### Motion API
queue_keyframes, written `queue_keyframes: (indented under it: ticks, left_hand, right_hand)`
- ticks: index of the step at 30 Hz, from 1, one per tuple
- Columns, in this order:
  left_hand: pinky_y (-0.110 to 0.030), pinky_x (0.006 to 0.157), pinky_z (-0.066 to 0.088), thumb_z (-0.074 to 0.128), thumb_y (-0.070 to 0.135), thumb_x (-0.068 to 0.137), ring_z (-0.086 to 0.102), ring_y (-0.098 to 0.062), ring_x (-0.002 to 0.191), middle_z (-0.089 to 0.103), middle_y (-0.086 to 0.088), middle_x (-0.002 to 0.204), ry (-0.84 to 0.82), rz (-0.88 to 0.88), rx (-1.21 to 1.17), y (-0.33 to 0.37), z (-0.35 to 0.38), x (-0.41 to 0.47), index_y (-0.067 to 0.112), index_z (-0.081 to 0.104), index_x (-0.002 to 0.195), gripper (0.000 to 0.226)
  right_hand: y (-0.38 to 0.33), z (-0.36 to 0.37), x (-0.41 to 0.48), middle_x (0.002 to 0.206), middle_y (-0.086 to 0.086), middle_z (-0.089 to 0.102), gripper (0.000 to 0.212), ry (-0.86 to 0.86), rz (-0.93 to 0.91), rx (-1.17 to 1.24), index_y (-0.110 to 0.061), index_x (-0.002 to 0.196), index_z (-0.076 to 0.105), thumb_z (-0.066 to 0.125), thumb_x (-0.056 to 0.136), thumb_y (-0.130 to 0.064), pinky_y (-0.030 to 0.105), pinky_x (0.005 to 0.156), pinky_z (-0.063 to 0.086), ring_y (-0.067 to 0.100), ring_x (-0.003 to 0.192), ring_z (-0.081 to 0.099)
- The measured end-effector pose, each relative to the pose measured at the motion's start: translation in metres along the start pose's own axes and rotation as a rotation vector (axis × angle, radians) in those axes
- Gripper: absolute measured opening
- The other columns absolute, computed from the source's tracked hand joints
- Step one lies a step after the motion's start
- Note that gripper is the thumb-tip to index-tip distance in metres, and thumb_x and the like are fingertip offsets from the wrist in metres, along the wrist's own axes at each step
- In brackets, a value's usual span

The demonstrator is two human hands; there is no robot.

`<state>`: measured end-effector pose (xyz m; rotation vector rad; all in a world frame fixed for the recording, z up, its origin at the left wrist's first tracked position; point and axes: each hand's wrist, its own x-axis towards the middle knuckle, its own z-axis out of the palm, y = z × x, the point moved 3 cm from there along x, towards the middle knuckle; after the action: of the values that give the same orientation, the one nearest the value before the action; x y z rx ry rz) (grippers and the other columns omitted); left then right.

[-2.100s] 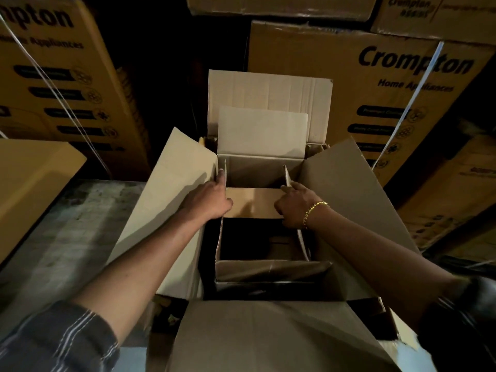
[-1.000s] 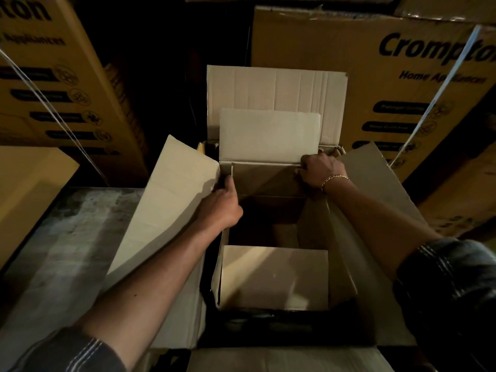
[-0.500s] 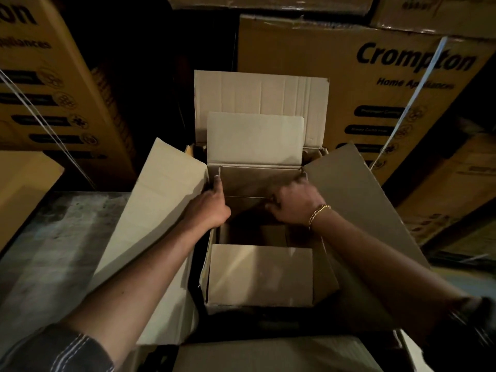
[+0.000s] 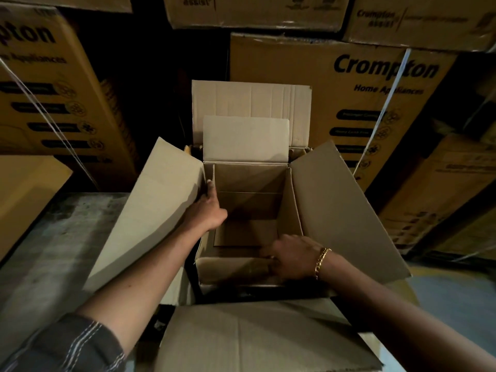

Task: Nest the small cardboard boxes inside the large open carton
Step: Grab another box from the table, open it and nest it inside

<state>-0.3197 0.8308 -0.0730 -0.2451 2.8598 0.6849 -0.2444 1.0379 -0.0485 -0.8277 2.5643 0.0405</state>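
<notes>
I've the small box (image 4: 249, 178) seated in the large carton (image 4: 343, 210), left grip (image 4: 212, 210) flat-fingered on its left edge (image 4: 213, 173), right grip (image 4: 292, 260) pinching its near flap (image 4: 230, 267), which I judge needs folding down next.

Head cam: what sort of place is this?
Probably a warehouse or stockroom: stacked Crompton Home Appliances cartons fill the background, one bound with a white strap, and the floor looks like bare grey concrete.

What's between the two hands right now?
Head view: only the open inside of the small box, its bottom flap showing. The left hand is at its far left corner, the right hand on its near edge.
</notes>
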Motion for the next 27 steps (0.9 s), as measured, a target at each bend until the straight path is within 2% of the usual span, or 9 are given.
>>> queue_keyframes:
  ticks: [5,9,14,16,19,23,27]
  left_hand:
    - [-0.042,0.097,0.050,0.052,0.024,0.099,0.056,-0.036,0.125,0.024,-0.018,0.164,0.023,-0.015,0.010,0.000,0.003,-0.021,0.024,-0.018,0.158,0.091]
    - [-0.041,0.095,0.049,0.049,0.017,0.100,0.052,-0.034,0.129,0.027,-0.017,0.163,0.038,-0.010,0.057,-0.002,0.005,-0.030,0.020,-0.015,0.160,0.087]
    - [-0.042,0.092,0.053,0.049,0.016,0.100,0.059,-0.031,0.118,0.031,-0.017,0.161,0.042,-0.028,0.045,0.000,0.004,-0.038,0.022,-0.015,0.160,0.087]
    - [-0.042,0.093,0.053,0.050,0.019,0.100,0.059,-0.032,0.119,0.029,-0.016,0.162,0.045,-0.030,0.044,0.000,0.004,-0.039,0.023,-0.016,0.159,0.089]
    - [-0.048,0.104,0.047,0.053,0.026,0.100,0.048,-0.034,0.136,0.023,-0.015,0.165,0.042,-0.033,0.038,-0.001,0.004,-0.039,0.024,-0.017,0.159,0.091]
    - [-0.049,0.111,0.038,0.054,0.034,0.101,0.034,-0.035,0.146,0.016,-0.012,0.167,0.051,-0.022,0.040,0.002,0.001,-0.042,0.025,-0.012,0.160,0.089]
    - [-0.054,0.112,0.035,0.053,0.044,0.100,0.026,-0.040,0.148,0.006,-0.006,0.169,0.106,0.061,0.090,0.004,-0.007,-0.044,0.023,0.000,0.161,0.084]
  right_hand:
    - [-0.011,0.009,-0.031,0.119,0.008,0.068,0.030,0.074,-0.034,0.010,-0.035,0.125,0.062,0.049,0.098,-0.037,0.033,0.079,0.047,0.033,0.109,0.064]
    - [-0.019,0.014,-0.046,0.123,0.007,0.067,0.032,0.127,-0.056,-0.032,-0.034,0.129,0.060,0.047,0.100,-0.033,0.035,0.083,0.050,0.034,0.110,0.064]
    - [-0.010,0.007,-0.043,0.115,0.018,0.065,0.029,0.170,0.064,-0.035,-0.016,0.119,0.061,0.047,0.101,-0.034,0.040,0.081,0.051,0.040,0.106,0.064]
    - [-0.008,0.006,-0.043,0.114,0.016,0.066,0.031,0.189,0.052,-0.011,-0.020,0.122,0.059,0.049,0.098,-0.039,0.038,0.078,0.050,0.038,0.105,0.064]
    - [-0.003,0.009,-0.041,0.113,0.010,0.068,0.035,0.207,0.027,0.023,-0.030,0.126,0.054,0.051,0.095,-0.047,0.038,0.078,0.051,0.035,0.102,0.066]
    - [0.005,0.007,-0.040,0.122,0.006,0.065,0.043,0.244,0.034,0.039,-0.032,0.134,0.048,0.051,0.095,-0.051,0.038,0.082,0.051,0.031,0.108,0.064]
    - [0.018,-0.009,-0.042,0.144,-0.003,0.049,0.054,0.362,0.060,0.105,-0.031,0.145,0.042,0.047,0.098,-0.055,0.036,0.099,0.043,0.021,0.127,0.051]
